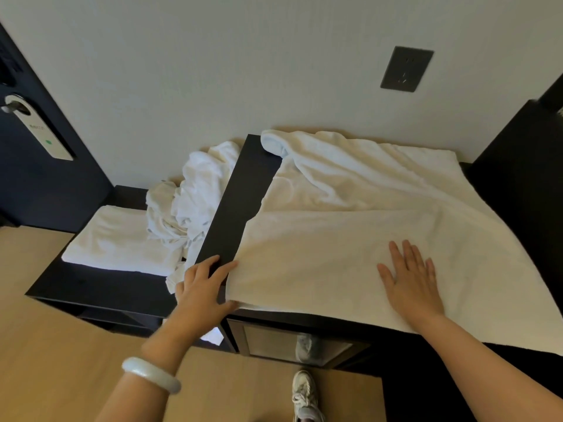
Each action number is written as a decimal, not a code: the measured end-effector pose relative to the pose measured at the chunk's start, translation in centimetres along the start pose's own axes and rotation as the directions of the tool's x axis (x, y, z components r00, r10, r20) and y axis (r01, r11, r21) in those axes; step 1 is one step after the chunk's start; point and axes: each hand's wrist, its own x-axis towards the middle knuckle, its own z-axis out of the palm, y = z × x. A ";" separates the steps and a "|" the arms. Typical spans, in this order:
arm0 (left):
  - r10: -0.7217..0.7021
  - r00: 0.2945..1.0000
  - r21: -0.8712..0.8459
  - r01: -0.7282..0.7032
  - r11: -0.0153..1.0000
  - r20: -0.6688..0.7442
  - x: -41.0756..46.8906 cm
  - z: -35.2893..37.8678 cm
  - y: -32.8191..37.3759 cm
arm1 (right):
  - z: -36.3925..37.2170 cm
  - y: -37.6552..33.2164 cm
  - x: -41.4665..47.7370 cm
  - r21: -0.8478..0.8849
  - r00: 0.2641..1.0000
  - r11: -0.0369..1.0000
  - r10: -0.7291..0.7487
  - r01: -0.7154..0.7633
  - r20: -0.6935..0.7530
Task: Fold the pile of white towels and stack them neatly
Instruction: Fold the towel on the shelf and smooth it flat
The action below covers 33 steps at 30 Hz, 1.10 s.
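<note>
**Figure.** White towel [350, 239] spread over the higher table [231, 208], covering all but a dark strip along its left edge. The towel's far part lay rumpled toward the table's back edge, with one corner rolled at the far left. The near half was flat and overhung the front edge. The right hand [408, 281] rested palm-down on the near half, fingers straight and spread, presumably to pin the cloth and smooth it before a fold. The left hand [204, 284] sat at the front left corner, fingers stretched out along the towel's left hem and thumb at its front edge, not closed round the cloth; it was probably squaring that corner. On the lower table [91, 284] to the left, a folded towel [122, 239] lay flat near the middle. A crumpled pile [189, 193] of unfolded towels touched it, heaped against the higher table's side.
</note>
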 end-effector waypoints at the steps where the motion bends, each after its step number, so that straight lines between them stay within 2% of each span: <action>1: -0.038 0.995 -0.041 0.042 0.998 0.095 0.6 -1.3 0.0 | 0.0 0.0 -0.1 0.012 1.000 1.000 0.004 -0.004 -0.003; 2: -0.054 0.990 -0.050 0.061 0.997 0.129 1.3 -2.5 0.4 | 0.0 -0.1 -0.3 0.022 1.000 1.000 0.011 -0.011 -0.007; 3: -0.035 0.996 -0.018 0.036 0.999 0.081 1.9 -3.3 1.1 | 0.1 -0.2 -0.5 0.029 1.000 0.999 0.017 -0.017 -0.009; 5: 0.138 0.982 0.063 -0.130 0.989 -0.129 3.2 -3.3 3.7 | 0.3 -0.9 -1.4 0.024 1.000 0.999 0.022 -0.022 0.002; 6: 0.253 0.951 0.062 -0.245 0.967 -0.177 3.7 -2.7 5.4 | 0.4 -1.3 -1.8 0.010 1.000 1.000 0.022 -0.022 0.013; 8: 0.448 0.889 0.071 -0.443 0.894 -0.096 4.8 -0.5 8.6 | -0.4 -1.8 -1.6 -0.019 1.000 1.000 0.004 -0.004 -0.007; 9: 0.492 0.870 0.119 -0.487 0.865 -0.015 5.5 0.7 9.7 | -1.2 -1.9 -0.8 0.005 0.997 1.000 -0.027 0.028 -0.071; 11: 0.467 0.880 0.269 -0.472 0.840 0.086 7.3 2.4 10.6 | -3.0 -1.6 1.8 0.100 0.984 0.992 -0.054 0.072 -0.167; 13: 0.415 0.904 0.344 -0.423 0.838 0.100 8.9 3.5 9.6 | -3.5 -0.5 4.4 0.123 0.985 0.991 -0.037 0.058 -0.167; 17: 0.443 0.896 0.353 -0.406 0.843 -0.026 8.8 5.2 6.7 | -0.9 0.9 4.4 0.071 0.998 0.997 0.023 -0.018 -0.063; 22: 0.476 0.874 0.374 -0.411 0.831 -0.096 3.6 6.4 4.9 | 0.1 0.5 -1.3 0.072 0.997 0.997 -0.033 0.038 -0.064; 24: 0.503 0.845 0.336 -0.427 0.840 -0.184 3.3 5.0 5.2 | 0.0 0.6 -2.0 0.057 0.995 0.997 -0.049 0.054 -0.088; 26: 0.421 0.841 0.199 -0.373 0.906 -0.338 5.7 2.7 6.0 | -0.6 0.6 -0.2 0.087 0.988 0.993 -0.066 0.079 -0.136; 27: 0.320 0.866 0.135 -0.290 0.948 -0.384 7.5 1.3 6.5 | -1.0 0.5 1.2 0.107 0.983 0.989 -0.080 0.098 -0.164; 29: 0.081 0.922 0.032 -0.074 0.997 -0.378 11.9 -1.4 7.1 | -1.8 0.1 4.3 0.127 0.976 0.984 -0.095 0.122 -0.198; 31: -0.183 0.958 -0.166 0.148 0.975 -0.222 15.9 -2.9 7.6 | -1.8 -0.5 6.9 0.119 0.980 0.984 -0.113 0.133 -0.162; 33: -0.296 0.955 -0.323 0.271 0.907 -0.028 18.6 -3.5 8.1 | -1.3 -0.8 8.1 0.099 0.978 0.981 -0.152 0.166 -0.140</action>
